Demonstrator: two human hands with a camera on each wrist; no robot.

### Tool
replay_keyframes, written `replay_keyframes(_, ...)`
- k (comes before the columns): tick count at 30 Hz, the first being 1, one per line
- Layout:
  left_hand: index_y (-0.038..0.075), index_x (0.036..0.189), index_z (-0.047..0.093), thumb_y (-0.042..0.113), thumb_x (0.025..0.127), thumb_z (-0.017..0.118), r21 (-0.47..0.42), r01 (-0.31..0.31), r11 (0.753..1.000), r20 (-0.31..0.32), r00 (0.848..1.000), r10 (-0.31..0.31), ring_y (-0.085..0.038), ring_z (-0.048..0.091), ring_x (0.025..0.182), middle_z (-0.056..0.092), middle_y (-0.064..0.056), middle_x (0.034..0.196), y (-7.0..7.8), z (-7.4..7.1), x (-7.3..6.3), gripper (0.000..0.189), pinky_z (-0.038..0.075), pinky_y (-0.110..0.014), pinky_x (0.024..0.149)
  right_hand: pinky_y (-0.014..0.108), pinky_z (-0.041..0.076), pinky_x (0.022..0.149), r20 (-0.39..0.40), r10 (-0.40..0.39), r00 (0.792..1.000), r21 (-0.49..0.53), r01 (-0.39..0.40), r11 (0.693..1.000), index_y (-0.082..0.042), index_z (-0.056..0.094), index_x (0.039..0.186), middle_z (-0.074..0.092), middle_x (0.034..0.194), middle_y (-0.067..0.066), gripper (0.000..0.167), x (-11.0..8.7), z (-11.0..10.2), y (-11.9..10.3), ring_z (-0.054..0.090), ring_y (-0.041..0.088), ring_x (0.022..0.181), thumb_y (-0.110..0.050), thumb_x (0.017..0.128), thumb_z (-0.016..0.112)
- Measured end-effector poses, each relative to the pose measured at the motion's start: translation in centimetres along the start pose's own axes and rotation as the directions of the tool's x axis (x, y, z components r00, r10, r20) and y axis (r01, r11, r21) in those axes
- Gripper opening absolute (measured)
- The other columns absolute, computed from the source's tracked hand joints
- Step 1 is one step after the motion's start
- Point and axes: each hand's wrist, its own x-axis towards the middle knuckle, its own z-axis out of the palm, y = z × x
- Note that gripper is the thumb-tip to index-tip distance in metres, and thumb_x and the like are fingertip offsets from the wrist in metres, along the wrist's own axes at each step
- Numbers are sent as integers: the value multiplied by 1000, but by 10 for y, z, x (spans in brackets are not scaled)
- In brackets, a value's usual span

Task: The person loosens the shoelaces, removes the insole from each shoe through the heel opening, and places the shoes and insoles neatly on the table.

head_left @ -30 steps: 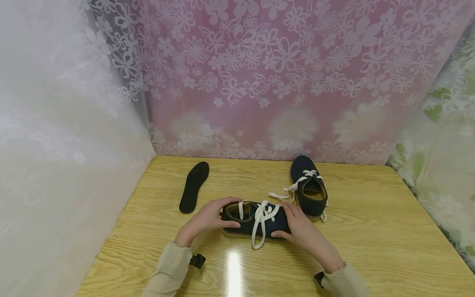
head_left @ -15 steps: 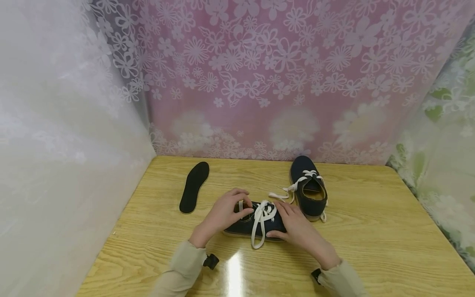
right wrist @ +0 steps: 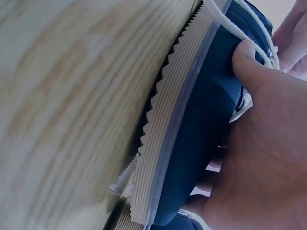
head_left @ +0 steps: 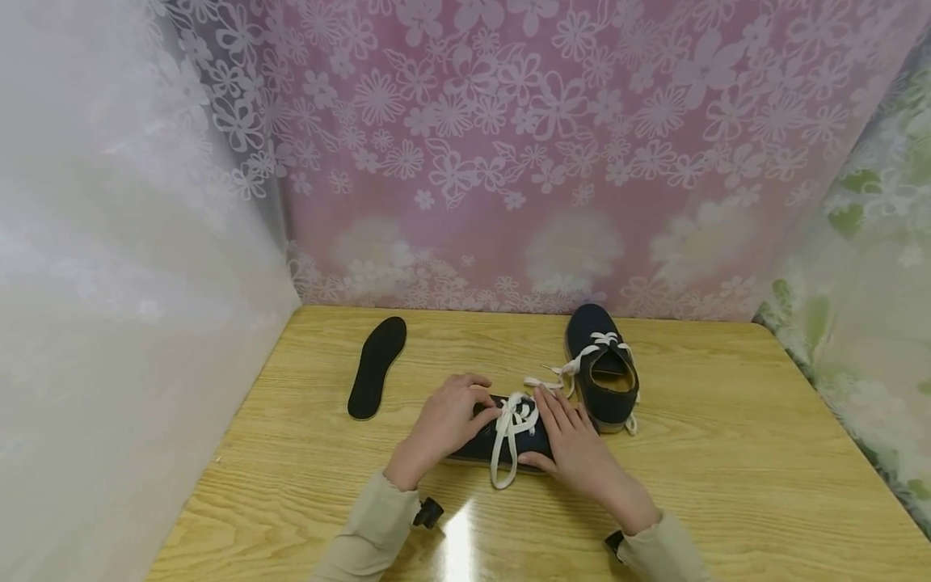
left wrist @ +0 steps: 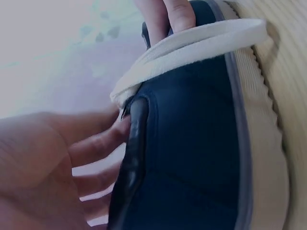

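A navy canvas sneaker (head_left: 527, 446) lies sideways on the table before me, toe to the right, its white laces (head_left: 503, 453) tied in a bow. My left hand (head_left: 445, 420) is over the shoe's opening, thumb and index finger pinching at the tongue beside the bow. In the left wrist view its fingertips reach past the collar edge of the sneaker (left wrist: 192, 143). My right hand (head_left: 585, 457) grips the toe end, thumb on the near side and fingers laid across the top. The right wrist view has its thumb pressed to the canvas beside a lace (right wrist: 225, 21).
A matching navy sneaker (head_left: 609, 404) stands behind my right hand, toe to the back, with loose white laces. At the back left a black insole (head_left: 377, 368) lies flat on the wooden table (head_left: 291, 453). A pink flowered curtain (head_left: 465, 162) hangs behind the table.
My left hand has left the heel and moved right to the tongue. The right hand has stayed at the toe, its fingers now flatter across the top.
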Motion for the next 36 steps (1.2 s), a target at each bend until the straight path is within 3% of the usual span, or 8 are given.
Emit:
replay_keyframes(4, 20, 92, 79, 38, 93, 75, -3, -9, 1000, 20, 1000, 9, -26, 57, 126, 64, -4, 133, 2, 0, -1, 18, 51, -39, 100, 71, 35, 104, -6, -1, 1000, -8, 1, 1000, 1, 29, 158, 36, 157, 26, 98, -1, 0, 0, 34, 47, 144, -69, 93, 49)
replay_keyframes(8, 20, 86, 78, 35, 91, 79, 19, 11, 1000, -41, 999, -10, -25, 62, 119, 67, -3, 128, 7, 2, 0, 15, 55, -37, 93, 71, 36, 103, -9, 6, 1000, -24, -6, 1000, 3, 32, 156, 38, 156, 26, 95, 0, -2, -1, 36, 47, 143, -64, 93, 57)
replay_keyframes(14, 18, 91, 77, 29, 94, 75, 6, 29, 1000, -150, 988, -28, -16, 69, 93, 70, 1, 113, 8, 5, 2, 11, 57, -28, 71, 69, 38, 105, 32, 42, 999, -57, -40, 998, 4, 34, 155, 39, 156, 25, 93, 2, -9, -7, 37, 45, 143, -51, 90, 71)
replay_keyframes(19, 17, 98, 71, 25, 101, 66, -58, 9, 998, -167, 986, -19, -13, 64, 76, 68, 0, 102, 6, 4, 2, 10, 50, -26, 62, 69, 37, 105, 41, 51, 998, -60, -49, 997, 5, 33, 155, 39, 156, 26, 93, 4, -8, -9, 37, 45, 144, -48, 90, 73)
replay_keyframes(23, 15, 100, 66, 22, 103, 60, -141, -11, 990, -203, 979, -18, -16, 66, 79, 67, -3, 108, 4, -2, 2, 10, 50, -27, 60, 70, 36, 106, 51, 63, 997, -42, -61, 997, 5, 33, 155, 39, 155, 27, 93, 4, -8, -9, 35, 46, 144, -48, 90, 73)
replay_keyframes(30, 11, 105, 66, 20, 104, 58, -293, -90, 952, -302, 953, -3, -21, 69, 94, 63, -5, 113, 3, -17, 1, 12, 58, -35, 78, 71, 33, 107, 69, 84, 994, -30, -82, 996, 5, 33, 155, 38, 156, 27, 93, 4, -9, -9, 34, 46, 145, -47, 90, 72)
replay_keyframes(36, 12, 101, 64, 19, 104, 58, -315, -82, 945, -305, 952, -19, -18, 70, 90, 69, -4, 101, 5, -21, 0, 9, 55, -33, 71, 72, 34, 105, 48, 57, 997, -18, -56, 998, 6, 32, 155, 38, 155, 28, 94, 3, -6, -6, 35, 47, 144, -53, 91, 68)
